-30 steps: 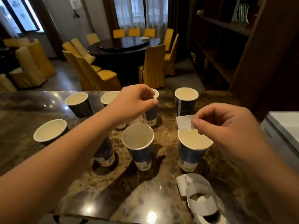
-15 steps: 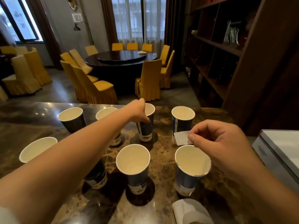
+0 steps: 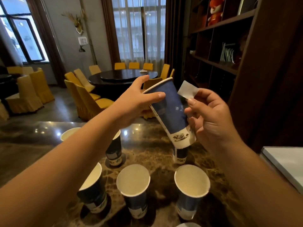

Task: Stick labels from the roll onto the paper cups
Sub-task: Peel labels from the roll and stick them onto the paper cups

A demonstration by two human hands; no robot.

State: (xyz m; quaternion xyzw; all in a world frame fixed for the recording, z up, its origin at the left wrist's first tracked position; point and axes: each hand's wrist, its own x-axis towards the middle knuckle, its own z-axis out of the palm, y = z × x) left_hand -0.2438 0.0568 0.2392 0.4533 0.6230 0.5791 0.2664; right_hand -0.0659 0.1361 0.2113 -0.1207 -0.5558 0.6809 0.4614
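Observation:
My left hand [image 3: 134,102] grips a blue paper cup [image 3: 170,112] near its rim and holds it in the air, tilted with its mouth toward the upper left. My right hand [image 3: 211,118] pinches a small white label [image 3: 186,91] between thumb and fingers, just right of the raised cup, and touches the cup's lower side. Several more blue cups stand on the marble counter [image 3: 147,149] below: one at front centre [image 3: 133,189], one at front right [image 3: 191,190], one at front left [image 3: 94,189]. The label roll shows only as a white sliver [image 3: 186,224] at the bottom edge.
A white flat box [image 3: 285,163] lies at the counter's right edge. Dark wooden shelves [image 3: 226,51] rise on the right. Beyond the counter stand yellow chairs [image 3: 88,102] around a dark round table [image 3: 123,77].
My left hand has picked a back-row cup off the counter and lifted it, tilted, toward the label. My right hand rose with the label. The camera has tipped upward.

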